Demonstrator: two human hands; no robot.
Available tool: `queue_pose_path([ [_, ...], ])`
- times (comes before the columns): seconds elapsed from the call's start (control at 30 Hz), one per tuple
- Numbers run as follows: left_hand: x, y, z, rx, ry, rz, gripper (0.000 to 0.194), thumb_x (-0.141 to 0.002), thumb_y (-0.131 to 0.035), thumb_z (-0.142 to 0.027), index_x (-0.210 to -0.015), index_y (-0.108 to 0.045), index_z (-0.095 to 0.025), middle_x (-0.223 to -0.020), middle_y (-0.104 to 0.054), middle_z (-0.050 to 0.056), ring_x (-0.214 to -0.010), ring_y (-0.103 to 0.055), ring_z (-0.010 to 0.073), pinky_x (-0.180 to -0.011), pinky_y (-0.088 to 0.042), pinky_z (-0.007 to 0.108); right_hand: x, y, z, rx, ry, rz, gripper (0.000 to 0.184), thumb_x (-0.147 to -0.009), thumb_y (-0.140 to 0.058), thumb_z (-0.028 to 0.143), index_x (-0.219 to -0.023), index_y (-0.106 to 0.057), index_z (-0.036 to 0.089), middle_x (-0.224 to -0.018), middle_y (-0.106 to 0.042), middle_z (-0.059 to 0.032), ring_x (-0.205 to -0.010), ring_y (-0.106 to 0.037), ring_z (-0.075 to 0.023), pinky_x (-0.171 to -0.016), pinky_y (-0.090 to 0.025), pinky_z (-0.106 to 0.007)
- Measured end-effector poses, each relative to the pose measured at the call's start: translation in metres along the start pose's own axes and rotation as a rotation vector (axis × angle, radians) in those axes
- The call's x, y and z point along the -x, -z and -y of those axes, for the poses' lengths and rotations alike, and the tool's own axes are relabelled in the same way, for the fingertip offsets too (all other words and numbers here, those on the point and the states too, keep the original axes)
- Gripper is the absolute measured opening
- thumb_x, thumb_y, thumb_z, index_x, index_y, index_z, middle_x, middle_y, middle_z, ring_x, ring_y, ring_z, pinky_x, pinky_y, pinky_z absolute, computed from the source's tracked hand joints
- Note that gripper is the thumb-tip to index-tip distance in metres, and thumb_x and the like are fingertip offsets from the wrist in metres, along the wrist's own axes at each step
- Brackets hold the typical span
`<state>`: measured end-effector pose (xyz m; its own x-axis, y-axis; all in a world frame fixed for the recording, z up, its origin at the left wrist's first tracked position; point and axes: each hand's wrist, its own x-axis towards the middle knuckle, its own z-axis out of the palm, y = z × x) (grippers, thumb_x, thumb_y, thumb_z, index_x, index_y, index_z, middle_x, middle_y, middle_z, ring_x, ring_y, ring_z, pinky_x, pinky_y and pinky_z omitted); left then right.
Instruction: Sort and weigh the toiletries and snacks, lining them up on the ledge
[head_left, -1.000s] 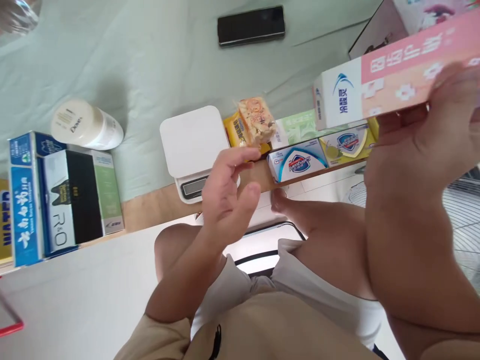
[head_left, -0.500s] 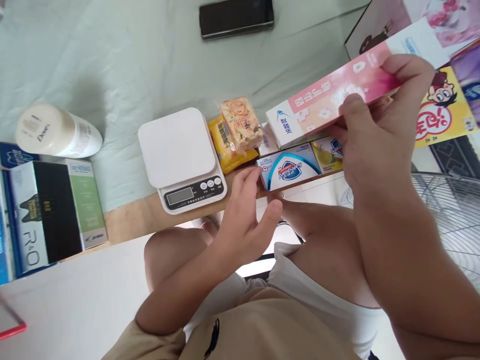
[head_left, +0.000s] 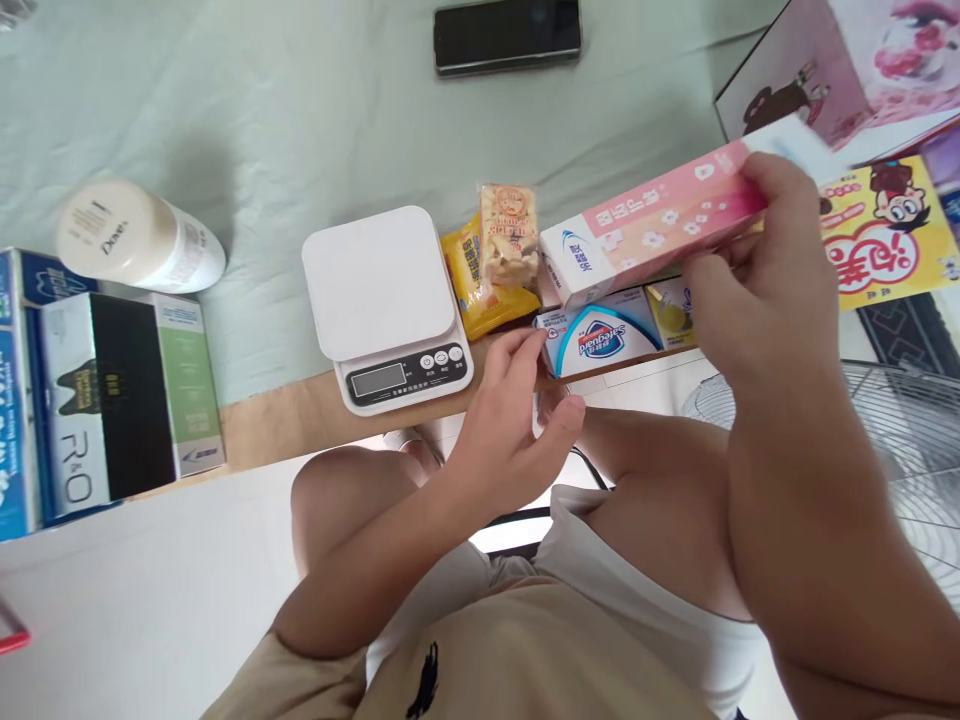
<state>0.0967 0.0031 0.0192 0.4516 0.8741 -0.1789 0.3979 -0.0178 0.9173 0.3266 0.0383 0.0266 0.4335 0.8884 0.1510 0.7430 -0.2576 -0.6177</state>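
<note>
My right hand (head_left: 757,290) grips a long pink and white toothpaste box (head_left: 645,225) and holds it slanted above the table's near edge. Under the box lie a blue and white soap box (head_left: 600,340) and a yellow soap box (head_left: 670,312). My left hand (head_left: 510,400) hovers with its fingers loosely spread, its fingertips close to the left end of the blue soap box, holding nothing. Left of it stands a white kitchen scale (head_left: 386,295). Between the scale and the boxes lie a yellow snack packet (head_left: 472,290) and a clear packet of biscuits (head_left: 510,240).
A black phone (head_left: 507,35) lies at the far side of the pale green cloth. A white Dove bottle (head_left: 139,240) lies on its side at the left, beside stacked toothpaste boxes (head_left: 112,390). Colourful cartons (head_left: 877,230) stand at the right, a fan grille (head_left: 915,440) below them.
My right hand has brought the pink box down and leftward from close to the camera to just above the soap boxes. My left hand has moved right, toward the blue soap box.
</note>
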Motion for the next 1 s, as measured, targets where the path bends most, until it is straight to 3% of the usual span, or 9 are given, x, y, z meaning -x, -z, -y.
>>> queue_pose_path([
  [0.13,-0.001,0.001,0.001,0.005,-0.006,-0.009,0.062,-0.102,-0.049,-0.050,-0.153,-0.045,-0.016,-0.157,-0.045,0.020,-0.145,-0.053,0.0316,-0.122,-0.050,0.051,0.002,0.004,0.011,0.080,-0.119,-0.005,0.074,-0.069,-0.063,0.016,-0.141,-0.065,0.031,-0.059,-0.046,0.0086,-0.057,-0.046,-0.0125,-0.068,-0.046,-0.037],
  [0.3,-0.001,0.002,0.001,0.009,-0.003,-0.003,0.061,-0.101,-0.049,-0.051,-0.152,-0.045,-0.016,-0.158,-0.045,0.020,-0.145,-0.053,0.0318,-0.121,-0.052,0.051,0.004,0.000,0.010,0.043,-0.031,-0.033,0.060,-0.072,-0.060,0.019,-0.130,-0.070,0.028,-0.061,-0.050,0.0071,-0.059,-0.050,-0.0133,-0.071,-0.047,-0.038],
  [0.57,-0.002,0.003,-0.003,-0.004,0.011,0.013,0.065,-0.099,-0.049,-0.051,-0.152,-0.045,-0.012,-0.159,-0.044,0.022,-0.147,-0.051,0.0340,-0.118,-0.055,0.051,0.004,-0.004,0.013,0.067,-0.070,-0.013,0.057,-0.072,-0.066,0.018,-0.128,-0.068,0.026,-0.065,-0.056,0.0059,-0.063,-0.057,-0.0161,-0.077,-0.052,-0.041],
  [0.9,-0.007,-0.006,0.004,-0.056,0.022,-0.076,0.056,-0.095,-0.057,-0.037,-0.146,-0.048,-0.016,-0.155,-0.049,0.019,-0.138,-0.060,0.0307,-0.114,-0.058,0.050,0.008,-0.005,0.009,0.091,0.022,-0.058,0.035,-0.082,-0.067,0.028,-0.117,-0.068,0.028,-0.066,-0.054,0.0030,-0.064,-0.061,-0.0203,-0.077,-0.056,-0.045],
  [1.0,-0.009,-0.007,0.006,-0.080,0.002,-0.099,0.052,-0.094,-0.058,-0.033,-0.143,-0.049,-0.017,-0.152,-0.052,0.019,-0.139,-0.059,0.0301,-0.119,-0.054,0.052,0.008,-0.004,0.005,0.109,0.165,-0.148,0.033,-0.086,-0.064,0.032,-0.118,-0.070,0.027,-0.081,-0.063,-0.0045,-0.081,-0.068,-0.0259,-0.083,-0.059,-0.048],
])
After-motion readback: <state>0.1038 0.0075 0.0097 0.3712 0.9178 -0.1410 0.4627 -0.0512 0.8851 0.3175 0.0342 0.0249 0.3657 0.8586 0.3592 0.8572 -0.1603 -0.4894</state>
